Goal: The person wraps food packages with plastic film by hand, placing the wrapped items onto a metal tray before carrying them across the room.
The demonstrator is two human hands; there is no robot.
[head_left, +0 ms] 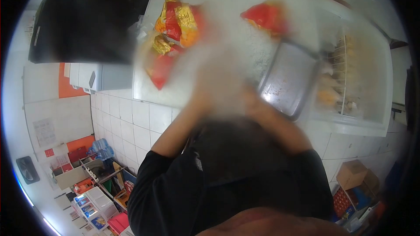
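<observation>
A pale blur covers the middle of the view and stands in the way of both hands: the left hand (203,94) and right hand (250,100) are close together over the near side of the white counter (142,89), and I cannot tell whether the fingers of either are spread, pressed together or pinching anything. The tray (291,76), grey metal with small reddish specks, lies on the counter just beside the right hand; whether they touch is unclear. To the left, nearer the left hand, lie crumpled red-and-gold bags (186,22), the lowest with its red end pointing toward the near edge. Another bag (264,17), partly blurred, lies beyond the tray, well apart from those. Right of the tray, a white-rimmed case (378,124) holds pale and yellowish packs (326,96) beside a white wire divider (343,76). A large black object (94,17) fills the upper left and meets the counter's left side in view. Lower left are 2 or more blue bottles (103,148); lower right, a cardboard box (351,174).
</observation>
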